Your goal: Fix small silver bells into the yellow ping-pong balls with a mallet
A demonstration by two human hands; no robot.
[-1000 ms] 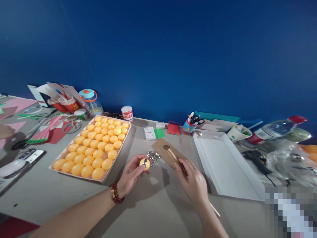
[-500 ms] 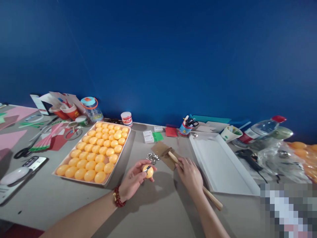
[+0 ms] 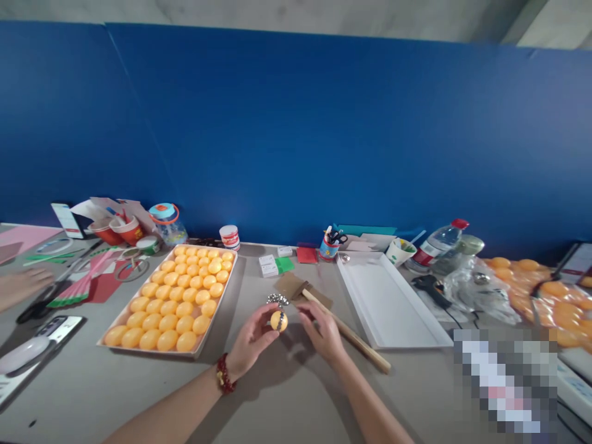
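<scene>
The smooth orange ball (image 3: 278, 320), crossed by a dark, glinting band, is pinched in the left hand (image 3: 253, 342) above the counter (image 3: 287, 401). The right hand (image 3: 322, 332) hovers just beside it, fingers curled; I cannot tell whether it grips anything. Beyond lies a heap of shiny metal bits (image 3: 277, 300). A wooden-handled tool (image 3: 365, 348) slants over flat brown board (image 3: 288, 285) toward a rimmed white tray (image 3: 393, 302). Counter stretches between the left hand and a shallow box (image 3: 196, 353) of balls.

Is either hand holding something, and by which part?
The left hand grips an orange ball by its left side, as seen here; the right hand appears to hold nothing.
</scene>
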